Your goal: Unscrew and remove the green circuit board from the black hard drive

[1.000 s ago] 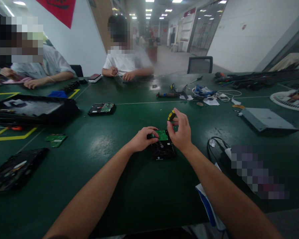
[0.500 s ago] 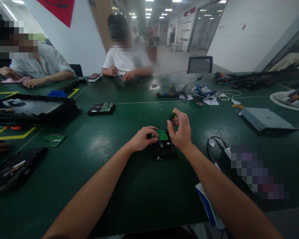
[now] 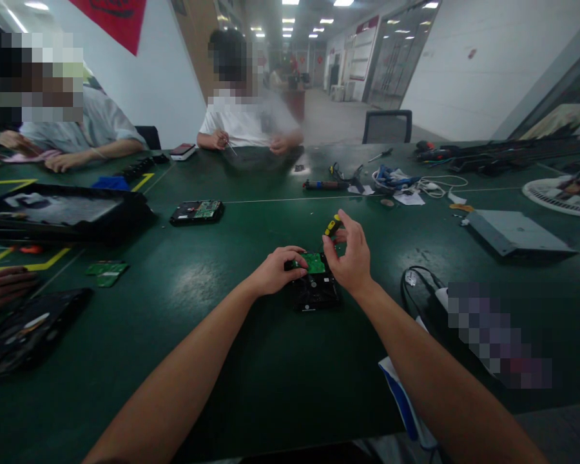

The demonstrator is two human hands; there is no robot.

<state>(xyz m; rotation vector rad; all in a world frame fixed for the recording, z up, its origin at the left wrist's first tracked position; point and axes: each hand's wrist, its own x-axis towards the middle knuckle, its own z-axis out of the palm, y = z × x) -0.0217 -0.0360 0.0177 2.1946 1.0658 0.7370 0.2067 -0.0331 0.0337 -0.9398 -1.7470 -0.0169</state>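
A black hard drive (image 3: 316, 296) with a green circuit board (image 3: 315, 262) at its far end lies on the table in front of me. My left hand (image 3: 281, 269) is closed on the drive's left edge, its thumb and fingers by the board. In my right hand (image 3: 350, 251) is a screwdriver (image 3: 333, 225) with a black and yellow handle, pinched between thumb and fingers. Its handle leans up above the drive's far right corner. The tip is hidden, so I cannot tell exactly where it touches.
Another hard drive (image 3: 196, 211) lies further back left, and a loose green board (image 3: 108, 272) lies left. A black casing (image 3: 62, 212) and a co-worker's hand (image 3: 7, 290) are beyond. At right are a grey metal box (image 3: 519, 232) and a cable (image 3: 408, 290).
The screwdriver handle has turned in my right hand and shows more yellow. My left hand stays put. Across the table, a person's hand moved right; at the left edge, another hand reaches further in.
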